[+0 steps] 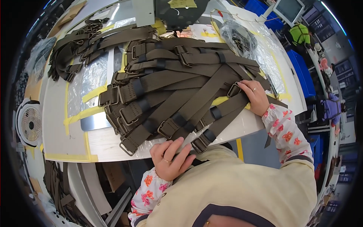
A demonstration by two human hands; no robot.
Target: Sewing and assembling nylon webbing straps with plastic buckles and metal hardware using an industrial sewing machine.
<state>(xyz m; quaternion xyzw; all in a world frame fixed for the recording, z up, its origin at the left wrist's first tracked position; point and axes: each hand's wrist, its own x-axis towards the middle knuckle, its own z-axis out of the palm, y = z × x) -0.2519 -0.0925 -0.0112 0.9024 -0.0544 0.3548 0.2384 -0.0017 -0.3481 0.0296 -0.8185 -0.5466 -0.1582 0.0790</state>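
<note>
A large pile of olive-brown webbing straps (170,90) with metal buckles and dark loops covers the white table (53,136). My left hand (170,160) is at the front edge, fingers loosely spread just below the lowest buckles, holding nothing that I can see. On the pile's right side, my right hand (255,96) grips a strap at a metal buckle (233,89), fingertips over its frame. Behind the pile stands the dark head of a sewing machine (177,13).
More straps lie at back left (60,56) and hang below (56,189). A white fan (31,123) is at left. Bagged material (240,39) and a monitor (287,11) are at back right, blue bins (300,73) beside the table. Two co-workers (300,34), (331,108) are farther right.
</note>
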